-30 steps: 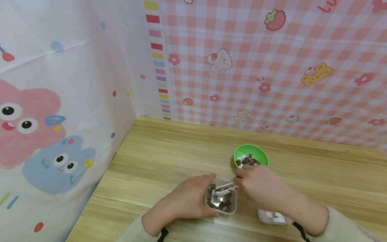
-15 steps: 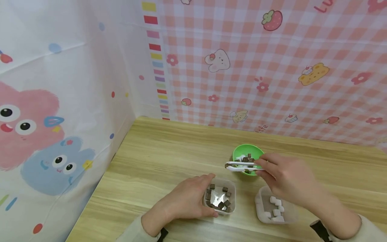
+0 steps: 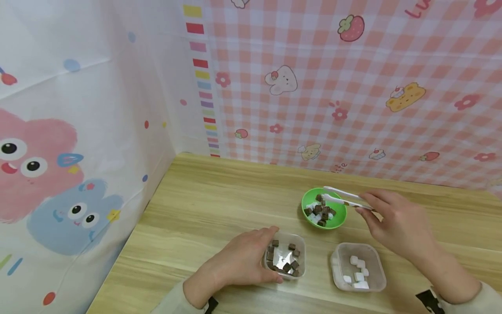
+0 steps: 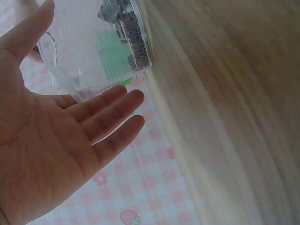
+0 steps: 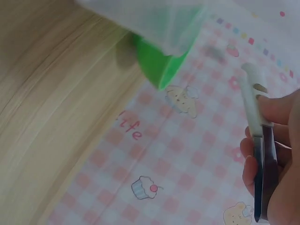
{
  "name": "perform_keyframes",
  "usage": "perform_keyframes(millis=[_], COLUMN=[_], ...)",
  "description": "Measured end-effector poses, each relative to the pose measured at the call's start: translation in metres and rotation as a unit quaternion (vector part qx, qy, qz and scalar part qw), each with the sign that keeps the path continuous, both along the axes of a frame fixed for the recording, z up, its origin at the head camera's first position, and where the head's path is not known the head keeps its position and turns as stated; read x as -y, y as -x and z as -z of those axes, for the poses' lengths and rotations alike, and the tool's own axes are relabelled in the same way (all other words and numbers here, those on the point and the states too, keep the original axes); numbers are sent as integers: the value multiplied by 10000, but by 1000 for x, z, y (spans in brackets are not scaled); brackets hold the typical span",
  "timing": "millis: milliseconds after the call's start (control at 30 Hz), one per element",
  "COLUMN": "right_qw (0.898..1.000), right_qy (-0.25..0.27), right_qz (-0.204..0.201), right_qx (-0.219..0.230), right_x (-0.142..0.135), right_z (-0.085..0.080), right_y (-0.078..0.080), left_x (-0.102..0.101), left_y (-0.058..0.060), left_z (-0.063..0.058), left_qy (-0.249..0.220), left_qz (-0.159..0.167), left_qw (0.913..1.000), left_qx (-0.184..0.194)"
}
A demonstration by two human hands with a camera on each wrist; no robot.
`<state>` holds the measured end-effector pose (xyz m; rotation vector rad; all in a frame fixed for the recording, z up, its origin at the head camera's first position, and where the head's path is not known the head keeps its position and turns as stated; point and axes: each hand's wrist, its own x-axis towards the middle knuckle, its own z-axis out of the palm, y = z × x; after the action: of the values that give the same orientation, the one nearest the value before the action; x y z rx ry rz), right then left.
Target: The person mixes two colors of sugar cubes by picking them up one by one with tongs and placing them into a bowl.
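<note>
My right hand (image 3: 400,220) holds a pair of tongs (image 3: 347,203) with white tips and metal handles. Their tips stand apart over the green bowl (image 3: 338,221), with nothing seen between them. White cubes (image 3: 312,206) and brown cubes (image 3: 318,209) lie heaped in that bowl. My left hand (image 3: 239,259) holds a clear plastic box (image 3: 304,255) by its left side, thumb at the near corner and fingertips at the far one. Several brown cubes (image 3: 294,264) lie in this box. In the left wrist view, three fingers (image 4: 110,115) extend past the box.
A second clear plastic box (image 3: 382,272) holding several white cubes (image 3: 358,276) stands right of the first, below my right forearm. All stand on a wood-grain table (image 3: 219,196). Behind it hangs a pink checked cloth (image 3: 251,100); a white printed cloth (image 3: 117,109) hangs at left.
My right hand carried a brown cube in the tongs from the left box to the bowl. The tongs have spread, and a brown cube lies at the bowl's far side. My left hand stayed put.
</note>
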<state>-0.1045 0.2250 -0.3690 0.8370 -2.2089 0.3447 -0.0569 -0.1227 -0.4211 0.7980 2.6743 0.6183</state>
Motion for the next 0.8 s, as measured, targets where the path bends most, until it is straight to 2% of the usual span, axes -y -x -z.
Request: perform_keyframes(millis=[167, 367, 500, 800], right_qw=[9998, 9999, 9999, 9982], right_qy=[-121, 41, 147, -104], right_qz=[127, 132, -37, -594], right_qx=[33, -16, -27, 74], right_x=[-6, 0, 9, 30], right_z=[2, 1, -2, -9], right_y=[0, -3, -6, -13], left_x=[0, 0, 0, 0], left_y=[0, 0, 0, 0], left_z=[0, 0, 0, 1], left_qy=[7, 17, 34, 54], left_qz=[17, 9, 17, -19], left_qw=[10000, 10000, 10000, 10000], left_qx=[-27, 11, 14, 39])
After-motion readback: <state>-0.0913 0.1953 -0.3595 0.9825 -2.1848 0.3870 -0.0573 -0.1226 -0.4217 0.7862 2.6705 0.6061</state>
